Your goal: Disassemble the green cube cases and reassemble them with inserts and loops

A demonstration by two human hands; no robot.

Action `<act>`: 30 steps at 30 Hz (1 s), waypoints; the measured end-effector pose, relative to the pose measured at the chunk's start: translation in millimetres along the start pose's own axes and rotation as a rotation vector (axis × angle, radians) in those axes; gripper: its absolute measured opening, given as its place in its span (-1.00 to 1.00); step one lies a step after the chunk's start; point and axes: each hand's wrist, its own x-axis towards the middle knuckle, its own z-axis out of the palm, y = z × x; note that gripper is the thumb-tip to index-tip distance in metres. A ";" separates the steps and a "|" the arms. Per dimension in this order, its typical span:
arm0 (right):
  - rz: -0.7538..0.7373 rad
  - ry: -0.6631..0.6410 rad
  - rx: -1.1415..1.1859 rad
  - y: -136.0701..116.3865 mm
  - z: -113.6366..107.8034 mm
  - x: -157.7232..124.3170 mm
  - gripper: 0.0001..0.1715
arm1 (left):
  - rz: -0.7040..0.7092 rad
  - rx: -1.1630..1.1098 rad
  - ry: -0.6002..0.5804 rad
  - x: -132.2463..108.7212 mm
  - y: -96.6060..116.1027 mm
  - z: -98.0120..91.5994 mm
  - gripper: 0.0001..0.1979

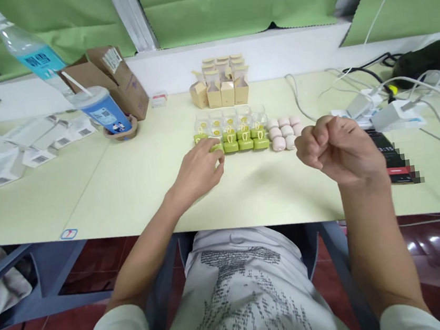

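My left hand (200, 168) reaches over the front left end of a group of small green cases (245, 140) with pale yellow loops on top. Its thumb and fingers are bent around one green case (217, 147) that still sits in the row. My right hand (341, 148) is raised above the table at the right, its fingers curled into a fist; whatever it may hold is hidden. Behind the green cases stand clear plastic cups or lids (229, 116) with yellow marks. Pale pink rounded pieces (278, 143) sit close together to the right, partly behind my right hand.
Small open cardboard boxes (214, 94) stand against the wall. At left are white cartons (3, 167), a blue cup with a straw (105, 114), a water bottle (35, 56) and a brown box (127, 83). Chargers (395, 116), cables and a phone (396, 158) lie at right.
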 end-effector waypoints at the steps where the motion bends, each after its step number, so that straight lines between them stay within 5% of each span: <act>1: 0.011 -0.013 0.035 -4.6 4.2 -1.8 -0.29 | 0.000 -0.008 0.007 1.8 -0.9 3.8 -0.77; 9: 0.199 -0.151 0.060 -17.1 27.1 -7.8 0.00 | 0.025 0.018 -0.111 -5.4 9.7 13.6 -0.70; 14: 0.120 0.033 -0.188 -11.3 14.9 -5.0 -0.42 | 0.063 -0.045 -0.160 -18.4 9.3 -6.1 -0.71; 18: 0.160 0.139 -0.041 -6.6 8.5 -1.2 -0.67 | 0.062 -0.278 -0.025 -23.2 5.3 -26.7 -0.79; 23: 0.247 0.086 0.152 -15.9 39.8 -8.0 -0.55 | 0.066 -0.792 0.233 -28.6 29.2 -42.1 -0.87; 30: 0.275 0.005 0.184 -29.7 69.6 -22.2 -0.61 | 0.144 -0.827 0.301 -35.6 52.6 -51.0 -0.82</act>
